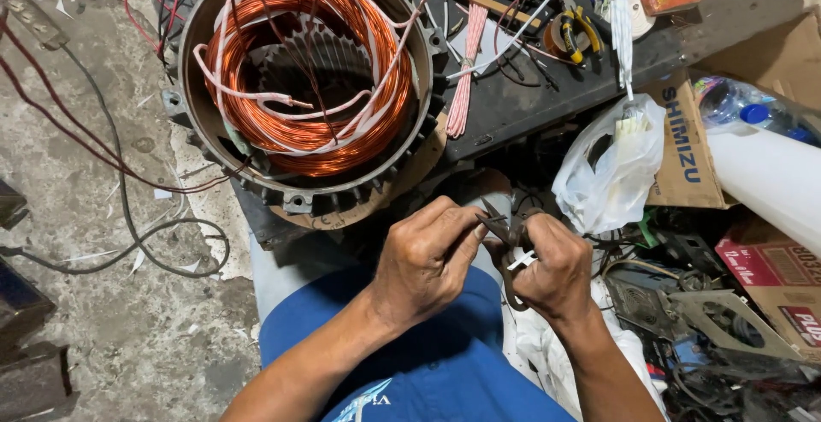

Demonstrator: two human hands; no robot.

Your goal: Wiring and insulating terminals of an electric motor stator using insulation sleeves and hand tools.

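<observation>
Head view: both hands meet low over the person's lap, above blue cloth, just in front of the big motor housing.
Left hand (423,264): fingers curled and pressed together at the tips, pinching something thin near the scissor blades; what it is stays too small to tell.
Right hand (552,268): fingers wrapped through the handles of dark scissors (506,238), blades pointing up toward the left fingertips; a short white sleeve piece (522,259) pokes out between these fingers.
Why held so: judging by the pose, one hand steadies the thin piece close to the blades while the other works the scissors, kept near the body for control.
Motor housing (308,88): just beyond the fingers, open end up, with copper wire coils (325,135) ringed inside and white-pink sleeved leads looping across.
Right of the fingers: a white plastic bag (607,165), cardboard boxes (684,144), a plastic bottle (748,110) and dark metal scrap.
Beyond the housing: a bundle of pink sleeves (469,63), yellow-handled pliers (577,33), and loose wires on the dark counter (530,106).
Left of the fingers: concrete floor (128,319) with trailing red and black cables.
In the way: loose leads hanging over the housing rim, and clutter crowding the right hand.
</observation>
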